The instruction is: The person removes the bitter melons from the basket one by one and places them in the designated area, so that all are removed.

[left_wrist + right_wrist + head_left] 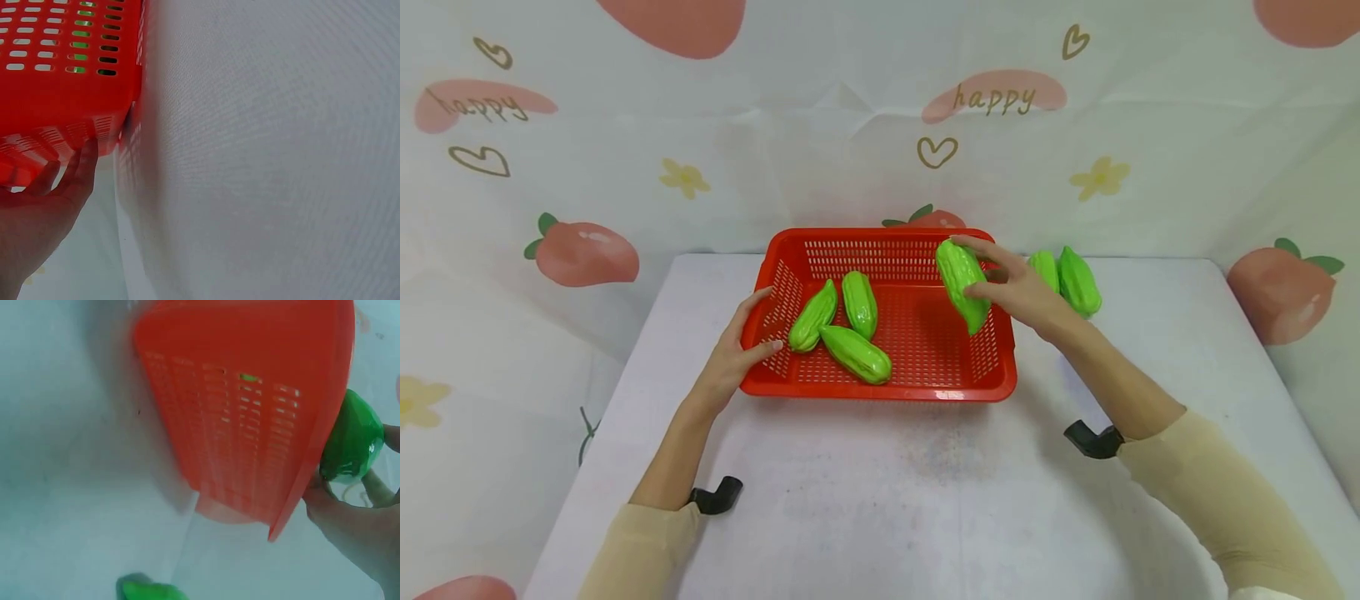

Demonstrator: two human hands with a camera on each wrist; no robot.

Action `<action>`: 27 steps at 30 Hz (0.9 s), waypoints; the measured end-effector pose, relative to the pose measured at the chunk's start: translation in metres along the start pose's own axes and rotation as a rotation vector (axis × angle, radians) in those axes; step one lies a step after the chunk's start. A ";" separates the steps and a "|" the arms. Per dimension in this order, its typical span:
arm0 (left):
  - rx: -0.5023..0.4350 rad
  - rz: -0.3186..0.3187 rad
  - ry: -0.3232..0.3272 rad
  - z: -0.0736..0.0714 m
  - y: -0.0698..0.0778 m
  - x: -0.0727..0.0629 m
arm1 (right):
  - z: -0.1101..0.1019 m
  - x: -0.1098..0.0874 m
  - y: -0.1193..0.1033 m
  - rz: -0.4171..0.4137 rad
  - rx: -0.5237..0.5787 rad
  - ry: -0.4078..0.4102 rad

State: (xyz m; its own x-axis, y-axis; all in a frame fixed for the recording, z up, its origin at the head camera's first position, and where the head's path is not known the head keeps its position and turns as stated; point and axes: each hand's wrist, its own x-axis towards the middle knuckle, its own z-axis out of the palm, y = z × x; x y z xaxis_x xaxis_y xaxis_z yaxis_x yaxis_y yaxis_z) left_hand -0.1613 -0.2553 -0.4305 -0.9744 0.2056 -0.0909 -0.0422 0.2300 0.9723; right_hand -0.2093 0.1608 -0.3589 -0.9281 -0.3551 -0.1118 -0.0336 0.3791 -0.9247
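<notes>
My right hand (1022, 287) holds a green, ridged bitter melon (958, 279) between thumb and fingers, over the right end of a red plastic basket (880, 393). In the right wrist view this bitter melon (353, 440) shows just beyond the basket's rim. My left hand (730, 358) is at the basket's left end, thumb over the rim. The left wrist view has its fingers (81, 172) against the outside wall. Inside the basket, toward the left, lie three more bitter melons, one slanting (815, 317), one near the back (860, 304) and one in front (857, 354).
Two bitter melons, one partly behind my right hand (1045, 268) and one beside it (1079, 283), lie on the white table (880, 500) right of the basket. A patterned cloth (820, 150) hangs close behind the basket. Black curved pieces (718, 496) stick out at both wrists.
</notes>
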 end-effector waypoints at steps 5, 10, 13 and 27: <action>0.005 0.001 -0.004 0.000 0.001 0.002 | -0.011 -0.007 0.001 -0.011 0.009 0.019; 0.013 0.007 0.002 0.000 0.000 0.001 | -0.023 -0.012 0.006 -0.016 -0.014 0.042; 0.017 -0.001 0.004 -0.001 -0.001 -0.002 | -0.030 -0.016 0.011 -0.025 -0.032 0.043; -0.008 0.007 0.001 0.001 0.001 -0.004 | -0.067 -0.030 0.020 0.078 -0.089 0.067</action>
State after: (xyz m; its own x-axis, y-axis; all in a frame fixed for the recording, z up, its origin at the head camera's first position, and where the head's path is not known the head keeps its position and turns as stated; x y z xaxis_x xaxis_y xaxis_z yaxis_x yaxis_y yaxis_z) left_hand -0.1573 -0.2552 -0.4294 -0.9749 0.2063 -0.0834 -0.0366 0.2209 0.9746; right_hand -0.2065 0.2366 -0.3499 -0.9518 -0.2649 -0.1548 0.0097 0.4785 -0.8781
